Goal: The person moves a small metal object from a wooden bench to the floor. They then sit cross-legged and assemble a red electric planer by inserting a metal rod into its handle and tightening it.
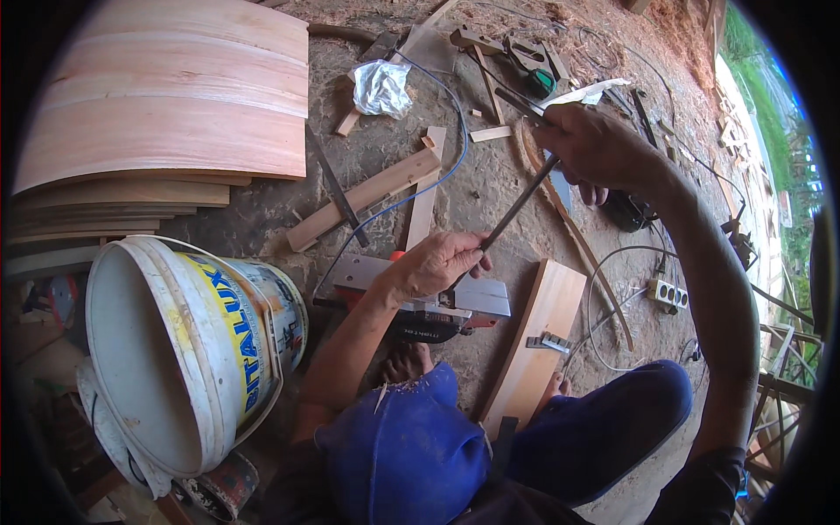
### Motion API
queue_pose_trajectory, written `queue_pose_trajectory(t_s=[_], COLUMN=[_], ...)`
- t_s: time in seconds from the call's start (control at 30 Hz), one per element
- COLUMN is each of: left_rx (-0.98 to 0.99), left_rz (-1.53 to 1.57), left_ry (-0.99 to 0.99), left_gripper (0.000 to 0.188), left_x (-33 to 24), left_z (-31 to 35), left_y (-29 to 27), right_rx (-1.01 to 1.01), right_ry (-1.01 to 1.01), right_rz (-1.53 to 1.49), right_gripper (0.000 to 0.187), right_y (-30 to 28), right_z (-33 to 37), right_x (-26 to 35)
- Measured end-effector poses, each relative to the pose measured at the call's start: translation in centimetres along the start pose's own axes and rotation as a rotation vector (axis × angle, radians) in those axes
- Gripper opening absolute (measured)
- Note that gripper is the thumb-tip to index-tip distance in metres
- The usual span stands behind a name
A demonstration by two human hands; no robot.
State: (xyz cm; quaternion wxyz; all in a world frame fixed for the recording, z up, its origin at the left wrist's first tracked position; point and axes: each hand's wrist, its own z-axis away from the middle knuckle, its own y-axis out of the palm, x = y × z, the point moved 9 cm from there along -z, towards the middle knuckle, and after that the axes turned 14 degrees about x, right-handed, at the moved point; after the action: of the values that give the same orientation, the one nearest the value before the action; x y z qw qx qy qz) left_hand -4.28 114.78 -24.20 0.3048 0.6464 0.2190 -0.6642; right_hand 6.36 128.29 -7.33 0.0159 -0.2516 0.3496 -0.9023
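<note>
The person's right hand (pixel 595 144) grips the handle end of a long metal file (pixel 516 206), at two o'clock. The left hand (pixel 437 262) pinches its tip, steadying it against the electric planer (pixel 429 306) that lies at centre beside the white bucket (pixel 175 350).

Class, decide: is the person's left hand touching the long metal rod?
Touching. The head view shows the left hand with its fingers closed around the lower end of the metal rod; the right hand grips its upper end.
</note>
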Motion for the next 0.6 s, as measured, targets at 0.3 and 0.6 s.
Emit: queue_pose_trajectory(t_s=[0.3,0.6], left_rx=[-0.031,-0.092], left_rz=[0.198,0.151], left_ry=[0.076,0.202], left_gripper=[0.040,0.042], left_x=[-1.2,-2.3], left_z=[-1.5,-1.9], left_y=[-2.2,-3.8], right_rx=[0.023,0.007], right_ry=[0.082,0.276], right_rz=[-0.073,-0.281], right_gripper=[0.037,0.034], right_y=[0.1,1.1], right_z=[-2.6,-0.7], right_x=[-1.2,-5.1])
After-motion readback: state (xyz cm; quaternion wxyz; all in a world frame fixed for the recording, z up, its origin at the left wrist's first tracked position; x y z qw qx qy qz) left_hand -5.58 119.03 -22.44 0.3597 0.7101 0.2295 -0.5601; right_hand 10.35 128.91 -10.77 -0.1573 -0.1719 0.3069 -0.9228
